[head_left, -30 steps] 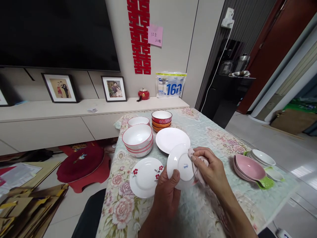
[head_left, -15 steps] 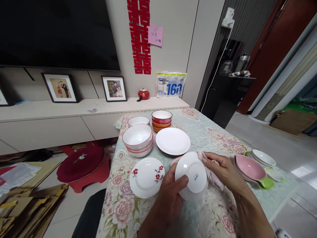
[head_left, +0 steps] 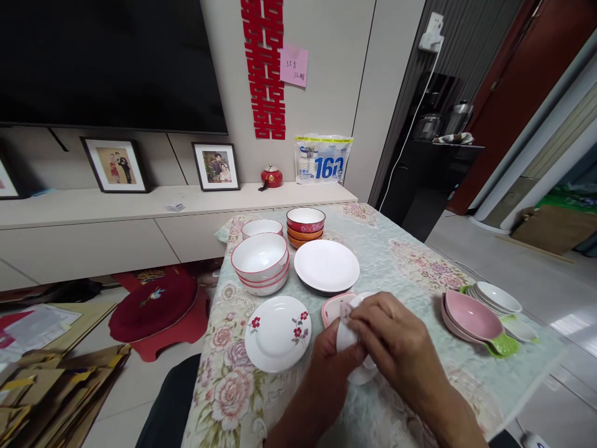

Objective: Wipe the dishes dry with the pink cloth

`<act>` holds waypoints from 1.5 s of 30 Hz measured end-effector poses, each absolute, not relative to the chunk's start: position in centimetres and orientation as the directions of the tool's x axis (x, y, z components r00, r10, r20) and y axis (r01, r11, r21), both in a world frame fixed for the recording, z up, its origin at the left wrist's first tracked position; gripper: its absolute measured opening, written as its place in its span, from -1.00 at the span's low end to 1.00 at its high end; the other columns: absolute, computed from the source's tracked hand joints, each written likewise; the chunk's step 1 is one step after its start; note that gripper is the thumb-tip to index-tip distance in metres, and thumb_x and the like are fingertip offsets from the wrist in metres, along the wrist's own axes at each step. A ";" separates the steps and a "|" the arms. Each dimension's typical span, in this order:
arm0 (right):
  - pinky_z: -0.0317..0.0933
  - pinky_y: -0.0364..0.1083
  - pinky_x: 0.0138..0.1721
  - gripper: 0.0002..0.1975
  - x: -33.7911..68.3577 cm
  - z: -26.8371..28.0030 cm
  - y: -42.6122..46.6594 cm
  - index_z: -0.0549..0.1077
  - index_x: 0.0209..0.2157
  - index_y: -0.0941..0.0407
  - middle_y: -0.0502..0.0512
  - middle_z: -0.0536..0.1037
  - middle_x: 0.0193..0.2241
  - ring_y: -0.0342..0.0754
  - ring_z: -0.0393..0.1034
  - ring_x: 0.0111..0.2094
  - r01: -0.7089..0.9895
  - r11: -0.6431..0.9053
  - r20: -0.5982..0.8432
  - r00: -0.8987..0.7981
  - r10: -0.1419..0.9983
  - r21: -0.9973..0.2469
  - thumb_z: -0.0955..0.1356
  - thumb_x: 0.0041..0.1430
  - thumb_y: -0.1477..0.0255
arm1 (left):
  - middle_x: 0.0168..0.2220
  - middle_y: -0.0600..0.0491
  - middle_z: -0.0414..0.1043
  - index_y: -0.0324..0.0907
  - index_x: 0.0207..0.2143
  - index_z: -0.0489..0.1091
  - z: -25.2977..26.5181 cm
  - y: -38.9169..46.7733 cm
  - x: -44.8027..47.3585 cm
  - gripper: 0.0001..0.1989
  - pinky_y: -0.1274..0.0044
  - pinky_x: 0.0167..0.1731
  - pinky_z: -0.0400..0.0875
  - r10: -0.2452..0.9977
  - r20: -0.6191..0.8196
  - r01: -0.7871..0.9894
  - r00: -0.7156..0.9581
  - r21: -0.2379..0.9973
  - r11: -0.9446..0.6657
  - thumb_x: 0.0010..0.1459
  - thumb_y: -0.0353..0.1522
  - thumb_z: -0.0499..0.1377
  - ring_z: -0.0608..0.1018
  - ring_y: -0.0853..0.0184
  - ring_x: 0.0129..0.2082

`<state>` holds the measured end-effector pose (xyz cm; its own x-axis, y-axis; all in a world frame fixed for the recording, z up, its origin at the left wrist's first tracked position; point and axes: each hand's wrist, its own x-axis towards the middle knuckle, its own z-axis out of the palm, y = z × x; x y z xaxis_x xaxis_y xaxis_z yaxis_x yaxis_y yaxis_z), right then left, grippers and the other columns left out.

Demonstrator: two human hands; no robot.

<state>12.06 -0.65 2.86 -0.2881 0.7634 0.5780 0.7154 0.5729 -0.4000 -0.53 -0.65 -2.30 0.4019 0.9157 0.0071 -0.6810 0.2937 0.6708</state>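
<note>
a: where are the two hands?
b: both are near the front edge of the table (head_left: 396,249), in the middle. the left hand (head_left: 333,351) comes from below and its fingers are closed on a small white dish (head_left: 347,339). the right hand (head_left: 389,336) lies over the dish from the right side and covers most of it.

a: is the right hand also gripping something?
b: its fingers are curled together, and a bit of pale pink cloth (head_left: 345,309) shows at the fingertips, pressed on the dish. so it is closed on the cloth, i think, but most of the cloth is hidden under the hand.

a: and where is the dish exactly?
b: it is between the two hands, just above the flowered tablecloth. i cannot tell if its lower rim touches the cloth of the table.

a: what is around it?
b: just behind it, on the far side, is a pink dish (head_left: 332,305). to the left lies a white plate with red flowers (head_left: 275,333). farther away is a plain white plate (head_left: 326,266) on a darker one, and left of it a stack of white bowls with red rims (head_left: 260,264). at the far end stand red and orange bowls (head_left: 305,227). well apart on the right are pink and green dishes (head_left: 473,317) in a pile.
</note>
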 end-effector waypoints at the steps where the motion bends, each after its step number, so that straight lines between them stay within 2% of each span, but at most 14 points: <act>1: 0.25 -0.05 -0.27 -0.82 11.6 3.1 -1.0 0.50 -0.28 0.09 0.10 0.46 -0.35 -0.03 0.37 -0.27 0.716 0.590 0.574 -0.321 0.754 -0.374 0.26 0.35 0.47 | -0.38 0.07 0.52 -0.21 -0.29 0.58 -2.4 -0.7 -0.5 -0.84 0.55 -0.32 0.27 0.920 0.015 -0.678 0.392 0.680 0.278 0.01 -0.42 0.36 0.42 0.39 -0.40; 4: 0.24 -0.06 -0.27 -0.82 11.5 3.2 -1.1 0.49 -0.28 0.09 0.09 0.46 -0.36 -0.03 0.37 -0.27 0.725 0.589 0.579 -0.323 0.749 -0.357 0.25 0.35 0.47 | -0.39 0.08 0.51 -0.21 -0.30 0.58 -2.7 -0.8 -0.5 -0.88 0.56 -0.32 0.26 0.922 0.036 -0.671 0.385 0.697 0.253 0.04 -0.42 0.34 0.39 0.41 -0.40; 8: 0.24 -0.07 -0.25 -0.87 13.9 2.4 0.7 0.48 -0.26 0.08 0.06 0.49 -0.35 -0.05 0.40 -0.29 0.770 0.471 0.623 -0.124 0.773 -0.431 0.29 0.34 0.41 | -0.21 0.02 0.56 -0.15 -0.03 0.54 -2.5 -0.6 -0.6 -0.63 0.51 -0.21 0.30 0.912 0.039 -0.671 0.408 0.690 0.270 0.06 -0.45 0.30 0.46 0.30 -0.25; 13: 0.23 -0.07 -0.32 -0.85 15.7 1.3 1.9 0.48 -0.28 0.07 0.04 0.53 -0.36 -0.05 0.40 -0.36 0.795 0.317 0.571 0.045 0.819 -0.518 0.30 0.32 0.35 | -0.14 -0.02 0.58 -0.12 0.03 0.52 -2.0 -0.3 -0.6 -0.54 0.40 -0.06 0.31 0.934 0.053 -0.695 0.354 0.683 0.224 0.02 -0.42 0.32 0.49 0.16 -0.10; 17: 0.24 -0.06 -0.25 -0.89 14.2 2.0 0.7 0.47 -0.23 0.07 0.07 0.51 -0.33 -0.03 0.40 -0.28 0.779 0.436 0.628 -0.071 0.775 -0.450 0.29 0.33 0.42 | -0.14 0.00 0.56 -0.12 0.02 0.52 -2.6 -0.4 -0.6 -0.59 0.42 -0.06 0.28 0.923 0.084 -0.675 0.376 0.707 0.211 0.08 -0.45 0.28 0.47 0.23 -0.14; 20: 0.26 -0.06 -0.22 -0.88 13.0 3.1 -0.5 0.47 -0.21 0.07 0.09 0.49 -0.29 -0.03 0.40 -0.23 0.719 0.573 0.630 -0.243 0.738 -0.394 0.29 0.33 0.49 | -0.24 0.06 0.52 -0.15 -0.10 0.57 -3.1 -0.6 -0.6 -0.71 0.50 -0.16 0.28 0.914 0.126 -0.678 0.386 0.710 0.188 0.08 -0.46 0.30 0.42 0.34 -0.26; 22: 0.27 -0.07 -0.22 -0.87 12.7 3.5 -0.9 0.47 -0.20 0.06 0.09 0.48 -0.29 -0.03 0.39 -0.22 0.698 0.608 0.626 -0.291 0.723 -0.378 0.29 0.33 0.51 | -0.30 0.08 0.48 -0.18 -0.18 0.57 -3.2 -0.8 -0.6 -0.79 0.53 -0.24 0.25 0.905 0.133 -0.680 0.404 0.706 0.200 0.07 -0.45 0.31 0.38 0.37 -0.31; 26: 0.24 -0.08 -0.26 -0.94 13.9 3.2 -0.1 0.46 -0.24 0.07 0.05 0.49 -0.33 -0.06 0.39 -0.29 0.762 0.497 0.679 -0.104 0.727 -0.415 0.33 0.31 0.46 | -0.31 0.05 0.48 -0.21 -0.08 0.55 -2.8 -0.9 -0.7 -0.70 0.51 -0.23 0.23 0.894 0.114 -0.667 0.434 0.708 0.234 0.09 -0.46 0.29 0.36 0.35 -0.31; 30: 0.22 -0.08 -0.32 -0.92 15.2 2.5 0.9 0.47 -0.29 0.07 0.02 0.49 -0.38 -0.08 0.39 -0.35 0.789 0.381 0.665 0.046 0.746 -0.482 0.34 0.30 0.40 | -0.30 0.03 0.51 -0.19 0.00 0.52 -2.5 -0.8 -0.8 -0.64 0.48 -0.19 0.24 0.890 0.104 -0.643 0.444 0.729 0.236 0.11 -0.47 0.26 0.38 0.32 -0.28; 33: 0.25 -0.07 -0.27 -0.92 14.3 2.7 0.4 0.48 -0.24 0.07 0.05 0.51 -0.34 -0.05 0.41 -0.30 0.790 0.430 0.689 -0.014 0.725 -0.437 0.33 0.30 0.43 | -0.30 0.05 0.49 -0.19 -0.07 0.54 -2.7 -0.7 -0.8 -0.71 0.51 -0.21 0.24 0.892 0.110 -0.640 0.439 0.734 0.225 0.11 -0.46 0.27 0.36 0.35 -0.29; 37: 0.28 -0.04 -0.23 -0.85 12.0 3.3 -1.1 0.49 -0.18 0.07 0.11 0.50 -0.29 -0.02 0.40 -0.23 0.721 0.595 0.658 -0.258 0.707 -0.356 0.30 0.31 0.52 | -0.36 0.11 0.45 -0.21 -0.29 0.56 -3.0 -0.7 -0.8 -0.90 0.56 -0.27 0.23 0.904 0.131 -0.647 0.407 0.740 0.184 0.09 -0.48 0.29 0.33 0.42 -0.35; 39: 0.27 -0.05 -0.22 -0.85 11.6 3.5 -1.3 0.50 -0.20 0.07 0.11 0.49 -0.29 -0.02 0.40 -0.22 0.687 0.630 0.639 -0.308 0.705 -0.364 0.29 0.31 0.54 | -0.37 0.12 0.46 -0.21 -0.32 0.56 -3.0 -0.7 -0.8 -0.93 0.56 -0.27 0.24 0.907 0.139 -0.653 0.398 0.737 0.173 0.10 -0.48 0.29 0.35 0.42 -0.35; 41: 0.27 -0.06 -0.22 -0.87 12.0 3.4 -0.9 0.49 -0.21 0.08 0.10 0.49 -0.30 -0.03 0.40 -0.23 0.666 0.622 0.642 -0.273 0.717 -0.411 0.30 0.31 0.53 | -0.33 0.10 0.50 -0.19 -0.25 0.57 -2.9 -0.7 -0.8 -0.85 0.55 -0.23 0.27 0.910 0.145 -0.669 0.389 0.724 0.171 0.09 -0.48 0.29 0.40 0.39 -0.31; 45: 0.24 -0.10 -0.28 -0.92 14.3 2.7 0.9 0.50 -0.27 0.07 0.04 0.51 -0.35 -0.07 0.40 -0.30 0.660 0.512 0.627 -0.078 0.775 -0.550 0.34 0.29 0.42 | -0.20 0.00 0.57 -0.18 -0.03 0.54 -2.4 -0.5 -0.8 -0.64 0.46 -0.14 0.33 0.921 0.100 -0.697 0.376 0.685 0.210 0.06 -0.45 0.30 0.48 0.28 -0.21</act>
